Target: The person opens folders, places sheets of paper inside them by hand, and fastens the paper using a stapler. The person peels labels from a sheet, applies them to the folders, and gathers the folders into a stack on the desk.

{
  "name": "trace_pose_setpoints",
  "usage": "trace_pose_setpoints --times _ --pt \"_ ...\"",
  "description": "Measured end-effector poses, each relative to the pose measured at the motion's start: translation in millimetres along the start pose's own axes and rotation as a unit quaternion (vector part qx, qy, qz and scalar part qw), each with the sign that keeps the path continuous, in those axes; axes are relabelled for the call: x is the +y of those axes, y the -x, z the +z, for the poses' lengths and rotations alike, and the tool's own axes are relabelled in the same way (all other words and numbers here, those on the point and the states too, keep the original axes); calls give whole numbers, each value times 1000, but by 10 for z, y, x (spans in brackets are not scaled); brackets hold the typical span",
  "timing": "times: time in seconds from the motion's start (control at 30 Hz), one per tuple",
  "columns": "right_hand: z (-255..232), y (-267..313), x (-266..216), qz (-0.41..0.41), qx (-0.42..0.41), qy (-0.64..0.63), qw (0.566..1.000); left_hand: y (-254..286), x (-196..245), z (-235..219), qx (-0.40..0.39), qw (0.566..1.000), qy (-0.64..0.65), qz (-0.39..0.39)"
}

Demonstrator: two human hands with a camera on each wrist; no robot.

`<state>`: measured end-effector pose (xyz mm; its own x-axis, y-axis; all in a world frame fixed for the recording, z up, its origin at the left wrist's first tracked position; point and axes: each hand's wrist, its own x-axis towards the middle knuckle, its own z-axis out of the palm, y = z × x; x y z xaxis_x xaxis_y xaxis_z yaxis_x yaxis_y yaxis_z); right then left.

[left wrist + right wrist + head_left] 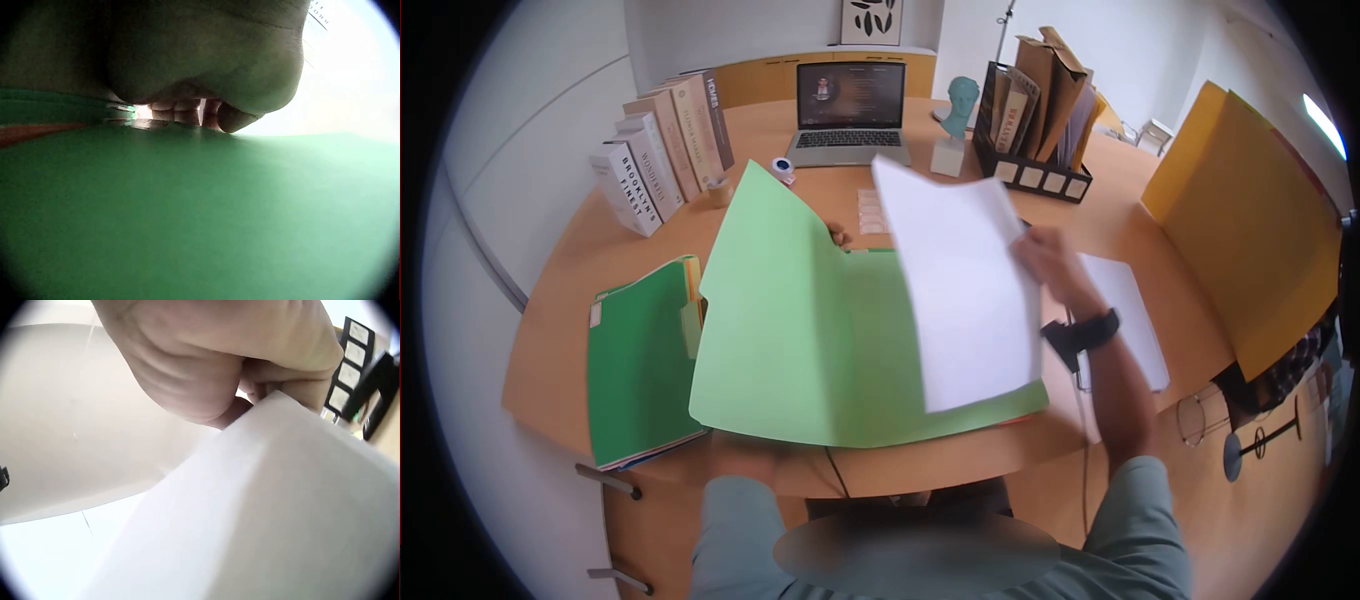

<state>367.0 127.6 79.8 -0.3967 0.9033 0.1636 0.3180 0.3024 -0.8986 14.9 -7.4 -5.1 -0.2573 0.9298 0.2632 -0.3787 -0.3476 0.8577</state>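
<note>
A light green file folder [770, 330] lies spread on the table, its left flap raised. Behind that flap is my left hand [838, 235], mostly hidden, with a few bent fingers showing at the folder's top edge. From the left wrist, the palm [206, 50] hangs over the green folder [200, 200] and the curled fingers meet it. My right hand [1055, 268] pinches a white paper sheet [965, 290] by its right edge, holding it upright over the folder's right half. Close up, the thumb and fingers grip the paper [262, 487] near its corner.
A dark green folder stack [645, 370] lies at left, and white papers [1125, 320] at right. Farther back are a row of books [665, 150], a laptop [850, 115], a bust [960, 105] and a black file holder [1035, 175]. A large yellow folder [1245, 210] stands far right.
</note>
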Motion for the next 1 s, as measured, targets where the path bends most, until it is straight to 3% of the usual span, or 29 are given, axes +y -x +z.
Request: trace_pose_setpoints --times 0.17,0.27,0.4,0.67,1.0 --pt "458 121 -55 24 -57 88 994 60 11 -49 15 1000 -9 0" --pt "398 47 157 38 -88 118 988 66 -1 -62 18 1000 -19 -1" --pt "305 99 57 76 -135 139 978 44 11 -57 27 999 -25 1" --pt "270 62 254 90 -147 79 982 -11 49 -38 36 998 -39 12" --pt "261 213 58 93 -174 111 974 -36 75 -21 38 998 -44 15"
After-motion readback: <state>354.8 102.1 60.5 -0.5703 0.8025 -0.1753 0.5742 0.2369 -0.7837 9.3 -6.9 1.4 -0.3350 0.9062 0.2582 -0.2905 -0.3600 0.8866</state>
